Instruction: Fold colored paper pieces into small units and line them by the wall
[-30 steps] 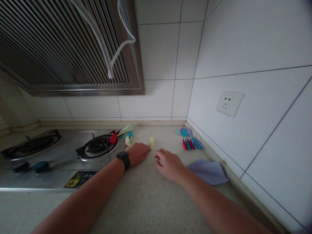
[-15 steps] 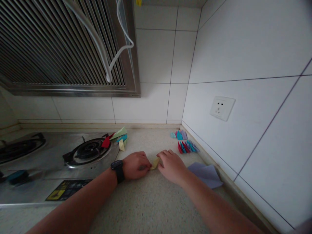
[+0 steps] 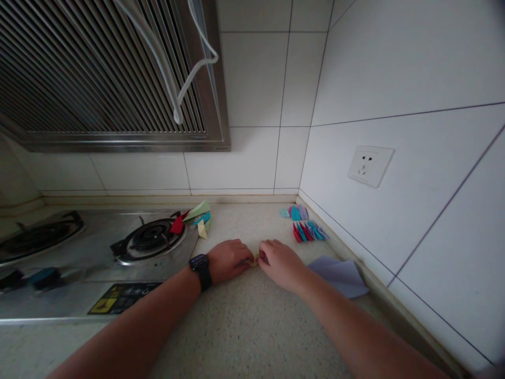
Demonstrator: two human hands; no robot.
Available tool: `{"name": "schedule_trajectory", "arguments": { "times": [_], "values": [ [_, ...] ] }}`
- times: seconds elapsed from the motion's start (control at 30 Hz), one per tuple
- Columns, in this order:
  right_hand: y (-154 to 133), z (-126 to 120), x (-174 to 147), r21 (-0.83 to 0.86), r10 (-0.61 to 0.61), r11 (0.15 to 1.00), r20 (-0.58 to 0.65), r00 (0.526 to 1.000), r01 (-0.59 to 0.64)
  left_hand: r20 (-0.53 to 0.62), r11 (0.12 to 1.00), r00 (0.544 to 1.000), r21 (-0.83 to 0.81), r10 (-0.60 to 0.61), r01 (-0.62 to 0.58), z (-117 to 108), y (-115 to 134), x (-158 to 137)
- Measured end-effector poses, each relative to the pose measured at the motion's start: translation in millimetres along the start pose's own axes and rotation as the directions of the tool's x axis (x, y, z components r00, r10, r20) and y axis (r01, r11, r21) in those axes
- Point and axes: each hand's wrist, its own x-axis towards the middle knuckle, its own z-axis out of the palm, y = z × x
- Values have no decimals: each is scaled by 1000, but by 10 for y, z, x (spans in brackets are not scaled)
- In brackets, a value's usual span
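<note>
While the small, folded yellow paper (image 3: 254,260) is pinched by the left hand (image 3: 230,260) and right hand (image 3: 282,264), it could be torn by hard pulling.

- Middle of the desk (image 3: 244,326): a paper piece (image 3: 254,260) between the left hand (image 3: 230,259) and right hand (image 3: 283,264).
- To their left: a stove (image 3: 92,245), a paper cluster (image 3: 200,209) at its far right corner.
- Above the stove: a range hood (image 3: 130,143).
- Far right: one paper row (image 3: 309,231), with a second row (image 3: 296,212) behind it.
- Right of the right hand: a paper sheet (image 3: 340,276).
- Side wall (image 3: 434,184), above the sheet: a socket (image 3: 371,166).
</note>
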Motion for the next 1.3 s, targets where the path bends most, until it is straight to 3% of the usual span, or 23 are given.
{"name": "schedule_trajectory", "arguments": {
  "times": [0.33,0.57,0.73,0.83,1.3],
  "values": [
    [24,6,-19,31,34,999,-48,998,-33,-66,994,994,-80,-82,77,38,-61,-3],
    [25,6,7,57,9,998,-63,998,-5,-161,967,977,-235,-142,102,48,-41,-5],
    [-25,-38,21,135,-20,990,-123,992,36,-157,847,935,-490,-317,205,110,-48,17],
    [-55,-76,18,184,-18,981,-182,983,52,-128,774,924,-594,-360,219,117,-52,38],
    [-41,-71,39,372,-15,921,-266,964,117,-211,751,893,-634,-397,184,61,-40,101]
  ]
}}
